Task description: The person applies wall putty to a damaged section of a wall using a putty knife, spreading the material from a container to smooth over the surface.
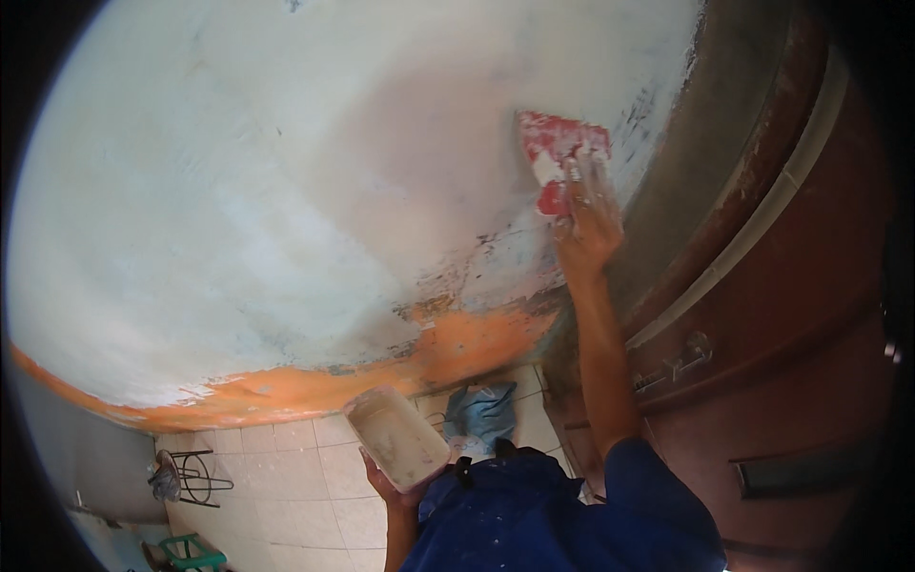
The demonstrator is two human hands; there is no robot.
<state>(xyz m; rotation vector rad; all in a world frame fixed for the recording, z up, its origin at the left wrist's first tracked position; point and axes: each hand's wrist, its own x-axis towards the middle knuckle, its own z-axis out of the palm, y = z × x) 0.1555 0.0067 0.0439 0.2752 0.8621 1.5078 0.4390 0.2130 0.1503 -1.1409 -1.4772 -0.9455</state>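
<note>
My right hand (591, 214) is raised against the wall, its fingers spread along a red putty spreader (562, 143) smeared with white filler. The spreader's broad edge lies on or very near the wall (248, 191), which is mostly coated in whitish filler. A duller greyish patch shows to the left of the tool, and dark scuffed spots lie below and to its right. Low at my front, my left hand (386, 484) grips a rectangular plastic tub (398, 439) by its side and underside. Pale residue coats the inside of the tub.
Bare orange paint (477, 343) runs along the wall's bottom. To the right stands a dark red door (762, 362) with a metal bolt (681, 362). A blue bag (481, 412) lies on the tiled floor (286, 477). A metal-framed stool (195, 477) and a green stool (191, 551) stand at left.
</note>
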